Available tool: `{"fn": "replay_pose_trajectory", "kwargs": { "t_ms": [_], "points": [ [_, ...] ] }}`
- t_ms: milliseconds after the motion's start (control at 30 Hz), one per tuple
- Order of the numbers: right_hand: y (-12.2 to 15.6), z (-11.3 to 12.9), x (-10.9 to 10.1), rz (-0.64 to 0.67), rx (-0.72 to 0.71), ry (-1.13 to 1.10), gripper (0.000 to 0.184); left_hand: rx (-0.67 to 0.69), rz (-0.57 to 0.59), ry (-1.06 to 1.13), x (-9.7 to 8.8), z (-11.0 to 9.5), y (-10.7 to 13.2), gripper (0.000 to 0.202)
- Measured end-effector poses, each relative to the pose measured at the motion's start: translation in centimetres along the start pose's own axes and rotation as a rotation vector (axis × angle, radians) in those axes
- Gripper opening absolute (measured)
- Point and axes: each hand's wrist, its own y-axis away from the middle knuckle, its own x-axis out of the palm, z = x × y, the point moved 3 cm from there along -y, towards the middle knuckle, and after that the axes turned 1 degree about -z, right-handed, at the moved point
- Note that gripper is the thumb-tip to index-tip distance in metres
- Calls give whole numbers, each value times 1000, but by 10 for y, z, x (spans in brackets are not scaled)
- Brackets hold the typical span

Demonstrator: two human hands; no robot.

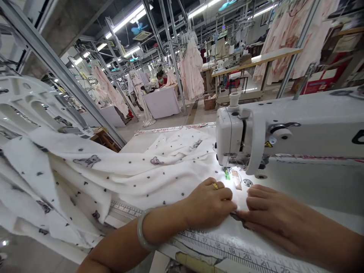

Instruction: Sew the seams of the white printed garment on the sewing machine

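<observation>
White fabric: in the head view, it spreads across the table left of the needle, scattered with small dark marks and a few grey animal figures; its far left part falls in loose folds.
Left hand: I have it just in front of the needle, fingers curled closed, a gold ring on one finger and a pale bangle on the wrist; whatever the tips pinch is hidden.
Right hand: its fingers bend towards my left hand, the tips close to it; I cannot tell whether they grip anything.
Sewing machine: its lit head stands at the cloth's right end, with a green piece by the needle and a tan patch just beside that.
Progress: I judge the work at the needle unfinished, since the cloth lies loose and both hands are close by. No completed seam is visible to me, so how much is stitched and how much remains I cannot say.
</observation>
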Motion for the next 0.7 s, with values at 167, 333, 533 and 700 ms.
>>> {"fn": "replay_pose_trajectory", "kwargs": {
  "t_ms": [167,333,533,700],
  "points": [
    [2,-5,-4,-113,-13,2,24,59,66,-28,-4,-1,4,24],
    [1,-7,-1,-62,66,-31,16,109,125,23,-14,0,6,22],
    [0,-7,5,17,87,-40,19,78,158,40,-10,5,12,21],
    [2,-22,11,-63,173,119,24,-27,182,0,2,16,12,27]
  ]
}}
